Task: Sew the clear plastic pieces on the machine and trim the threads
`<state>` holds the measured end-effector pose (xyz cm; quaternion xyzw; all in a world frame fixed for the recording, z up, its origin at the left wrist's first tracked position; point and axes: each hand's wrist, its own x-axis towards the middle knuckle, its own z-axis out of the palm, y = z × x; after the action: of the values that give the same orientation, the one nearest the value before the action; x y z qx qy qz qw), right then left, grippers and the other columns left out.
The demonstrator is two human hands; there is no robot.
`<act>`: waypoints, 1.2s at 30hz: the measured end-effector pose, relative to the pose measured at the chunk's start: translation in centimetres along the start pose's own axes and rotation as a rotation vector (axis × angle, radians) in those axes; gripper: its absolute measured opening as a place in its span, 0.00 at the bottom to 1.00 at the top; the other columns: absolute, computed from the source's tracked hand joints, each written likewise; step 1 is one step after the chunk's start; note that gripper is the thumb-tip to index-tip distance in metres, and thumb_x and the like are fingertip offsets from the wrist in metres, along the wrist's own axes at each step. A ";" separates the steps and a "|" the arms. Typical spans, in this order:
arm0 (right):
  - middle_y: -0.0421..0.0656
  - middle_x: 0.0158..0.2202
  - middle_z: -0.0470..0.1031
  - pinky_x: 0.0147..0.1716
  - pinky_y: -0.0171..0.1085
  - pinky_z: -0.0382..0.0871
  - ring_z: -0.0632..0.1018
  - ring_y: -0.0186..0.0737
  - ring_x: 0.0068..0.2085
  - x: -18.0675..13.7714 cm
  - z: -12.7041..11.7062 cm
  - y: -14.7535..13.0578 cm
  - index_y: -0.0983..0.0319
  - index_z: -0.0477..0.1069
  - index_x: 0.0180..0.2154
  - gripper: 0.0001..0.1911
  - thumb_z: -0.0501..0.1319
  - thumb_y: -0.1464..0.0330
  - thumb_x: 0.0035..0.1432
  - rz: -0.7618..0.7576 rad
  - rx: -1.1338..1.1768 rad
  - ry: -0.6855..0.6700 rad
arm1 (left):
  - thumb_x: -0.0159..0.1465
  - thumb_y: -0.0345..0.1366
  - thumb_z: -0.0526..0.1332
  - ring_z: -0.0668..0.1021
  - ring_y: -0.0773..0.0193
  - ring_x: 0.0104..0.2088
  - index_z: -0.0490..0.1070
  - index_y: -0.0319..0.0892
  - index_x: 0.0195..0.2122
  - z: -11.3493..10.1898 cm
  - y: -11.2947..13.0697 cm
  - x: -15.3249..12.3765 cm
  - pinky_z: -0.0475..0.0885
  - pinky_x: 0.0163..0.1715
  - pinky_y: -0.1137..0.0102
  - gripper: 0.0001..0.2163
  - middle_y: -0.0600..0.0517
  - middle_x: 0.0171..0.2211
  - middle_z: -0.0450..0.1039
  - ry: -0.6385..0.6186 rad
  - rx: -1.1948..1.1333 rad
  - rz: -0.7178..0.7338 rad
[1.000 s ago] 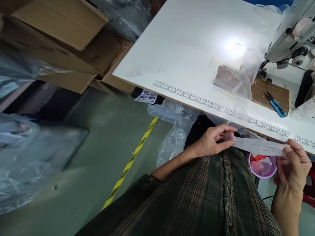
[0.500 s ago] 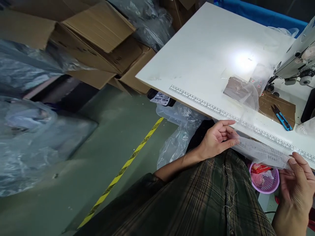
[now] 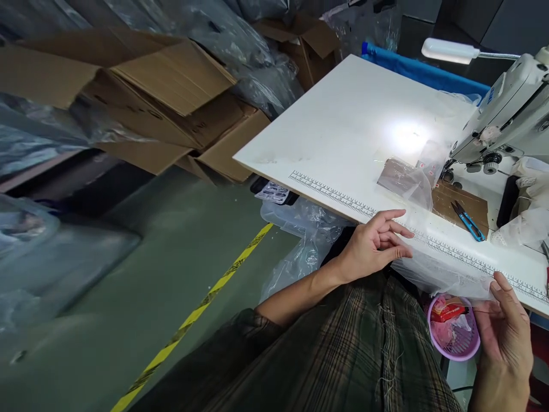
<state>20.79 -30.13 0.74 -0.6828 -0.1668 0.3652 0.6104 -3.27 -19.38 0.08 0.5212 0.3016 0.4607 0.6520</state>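
Note:
A thin, see-through white strip of fabric [image 3: 441, 272] is stretched between my two hands, just in front of the white table's [image 3: 343, 137] near edge. My left hand [image 3: 375, 246] pinches its left end, fingers closed on it, next to the printed ruler [image 3: 429, 243] along the table edge. My right hand [image 3: 506, 320] grips the right end below the edge, thumb on top.
A sewing machine [image 3: 510, 114] stands at the back right with a lamp [image 3: 448, 50] above. Blue snips [image 3: 467, 220] lie on brown card. A pink basket [image 3: 457, 335] sits under the table. Cardboard boxes [image 3: 141, 103] and plastic bags crowd the left; yellow tape [image 3: 193, 320] marks the floor.
My hands have lifted the strip closer to the ruler edge and spread it wider. The view has tilted up, bringing the lamp and more of the machine into sight.

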 end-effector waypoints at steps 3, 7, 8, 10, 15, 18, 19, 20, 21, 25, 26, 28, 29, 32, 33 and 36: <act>0.39 0.29 0.79 0.22 0.35 0.74 0.76 0.36 0.24 0.3 0.1 -0.1 0.56 0.77 0.38 0.16 0.73 0.64 0.44 -0.008 0.015 0.006 | 0.56 0.30 0.73 0.82 0.69 0.33 0.64 0.42 0.58 -0.1 0.6 1.1 0.76 0.34 0.77 0.30 0.46 0.44 0.80 -0.026 0.046 0.006; 0.37 0.25 0.77 0.20 0.32 0.71 0.73 0.31 0.20 1.0 0.6 -0.8 0.59 0.77 0.37 0.20 0.75 0.63 0.39 -0.021 0.043 0.042 | 0.52 0.29 0.75 0.82 0.67 0.33 0.65 0.38 0.58 -0.4 1.7 3.6 0.78 0.36 0.71 0.33 0.43 0.45 0.79 -0.128 -0.031 -0.133; 0.37 0.25 0.77 0.20 0.31 0.72 0.73 0.30 0.20 1.2 0.8 -1.1 0.59 0.77 0.38 0.21 0.76 0.63 0.38 -0.029 0.045 0.038 | 0.51 0.29 0.76 0.82 0.66 0.33 0.65 0.36 0.57 -0.5 2.0 4.3 0.78 0.37 0.69 0.33 0.42 0.44 0.79 -0.146 -0.058 -0.174; 0.36 0.25 0.76 0.21 0.31 0.71 0.73 0.30 0.21 1.9 1.5 -1.8 0.61 0.76 0.38 0.24 0.77 0.62 0.37 -0.036 0.063 0.033 | 0.50 0.29 0.77 0.82 0.66 0.32 0.66 0.34 0.55 -0.5 2.4 6.0 0.79 0.37 0.67 0.33 0.42 0.42 0.79 -0.152 -0.099 -0.236; 0.34 0.21 0.72 0.16 0.26 0.63 0.68 0.26 0.20 5.0 4.2 -3.2 0.64 0.76 0.35 0.27 0.79 0.66 0.28 -0.071 0.162 0.001 | 0.47 0.27 0.78 0.81 0.64 0.35 0.68 0.32 0.51 -0.6 2.8 10.2 0.79 0.41 0.64 0.31 0.48 0.36 0.78 -0.105 -0.097 -0.226; 0.35 0.22 0.73 0.18 0.25 0.65 0.71 0.27 0.22 7.0 5.6 -3.7 0.64 0.76 0.32 0.25 0.78 0.68 0.27 -0.060 0.203 -0.044 | 0.46 0.26 0.78 0.81 0.64 0.37 0.69 0.32 0.50 -0.8 2.7 12.3 0.77 0.44 0.62 0.31 0.50 0.34 0.78 -0.077 -0.044 -0.205; 0.35 0.22 0.73 0.20 0.25 0.66 0.72 0.27 0.23 7.5 5.8 -3.8 0.64 0.77 0.32 0.25 0.78 0.69 0.25 -0.040 0.218 -0.055 | 0.46 0.25 0.78 0.81 0.64 0.37 0.68 0.32 0.50 -0.9 2.6 12.7 0.77 0.45 0.62 0.31 0.50 0.34 0.78 -0.071 -0.024 -0.201; 0.36 0.22 0.74 0.20 0.26 0.68 0.72 0.27 0.24 7.8 6.0 -3.9 0.64 0.77 0.32 0.25 0.78 0.70 0.24 -0.020 0.235 -0.062 | 0.46 0.25 0.77 0.81 0.64 0.37 0.68 0.32 0.51 -0.9 2.5 13.0 0.77 0.44 0.63 0.32 0.50 0.34 0.78 -0.069 -0.005 -0.194; 0.36 0.22 0.74 0.20 0.25 0.68 0.72 0.27 0.23 8.0 6.0 -3.9 0.64 0.77 0.32 0.26 0.78 0.70 0.23 -0.004 0.249 -0.065 | 0.46 0.25 0.77 0.81 0.64 0.36 0.68 0.33 0.51 -0.9 2.4 13.2 0.77 0.44 0.63 0.32 0.50 0.34 0.78 -0.072 0.011 -0.180; 0.34 0.21 0.72 0.15 0.22 0.60 0.67 0.23 0.20 7.9 5.6 -3.6 0.65 0.78 0.32 0.28 0.79 0.68 0.22 0.001 0.274 -0.062 | 0.49 0.26 0.76 0.81 0.64 0.38 0.66 0.34 0.54 -0.6 1.7 12.9 0.76 0.42 0.66 0.32 0.47 0.38 0.79 -0.111 0.069 -0.076; 0.34 0.21 0.72 0.15 0.22 0.57 0.66 0.23 0.20 7.7 5.5 -3.4 0.65 0.79 0.33 0.28 0.80 0.67 0.22 -0.011 0.274 -0.066 | 0.50 0.27 0.75 0.81 0.64 0.38 0.65 0.34 0.55 -0.5 1.6 12.7 0.76 0.41 0.67 0.32 0.46 0.39 0.79 -0.120 0.084 -0.051; 0.35 0.22 0.72 0.14 0.22 0.55 0.66 0.23 0.20 7.6 5.2 -3.1 0.64 0.78 0.33 0.28 0.80 0.66 0.24 -0.041 0.276 -0.076 | 0.52 0.28 0.74 0.81 0.64 0.38 0.64 0.35 0.56 -0.3 1.4 12.4 0.76 0.41 0.67 0.32 0.45 0.40 0.78 -0.138 0.106 -0.011; 0.35 0.23 0.72 0.14 0.23 0.55 0.67 0.23 0.20 7.5 5.1 -2.9 0.64 0.78 0.33 0.29 0.80 0.65 0.24 -0.054 0.282 -0.080 | 0.52 0.28 0.74 0.81 0.64 0.38 0.64 0.35 0.57 -0.3 1.4 12.2 0.76 0.41 0.68 0.32 0.45 0.41 0.78 -0.147 0.109 0.003; 0.35 0.24 0.72 0.17 0.24 0.59 0.69 0.25 0.22 7.6 4.9 -2.4 0.64 0.78 0.33 0.30 0.81 0.63 0.22 -0.094 0.315 -0.061 | 0.53 0.28 0.74 0.81 0.65 0.39 0.63 0.34 0.58 -0.4 1.5 12.2 0.76 0.41 0.68 0.33 0.44 0.42 0.78 -0.168 0.098 0.008; 0.35 0.24 0.72 0.17 0.24 0.58 0.68 0.24 0.22 7.7 4.9 -2.2 0.64 0.78 0.33 0.30 0.81 0.63 0.23 -0.116 0.320 -0.050 | 0.53 0.27 0.73 0.80 0.65 0.39 0.63 0.33 0.59 -0.5 1.5 12.2 0.76 0.41 0.68 0.33 0.43 0.42 0.78 -0.181 0.098 -0.006; 0.34 0.23 0.72 0.17 0.26 0.56 0.65 0.24 0.20 7.6 5.0 -1.5 0.63 0.78 0.34 0.26 0.79 0.60 0.30 -0.266 0.298 0.022 | 0.53 0.27 0.73 0.80 0.68 0.35 0.63 0.34 0.60 -1.1 1.6 12.3 0.76 0.41 0.67 0.34 0.41 0.45 0.78 -0.237 0.126 -0.099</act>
<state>22.75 -21.10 0.03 -0.5607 -0.1928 0.2944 0.7495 0.19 -7.64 2.36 0.5965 0.2762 0.3432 0.6709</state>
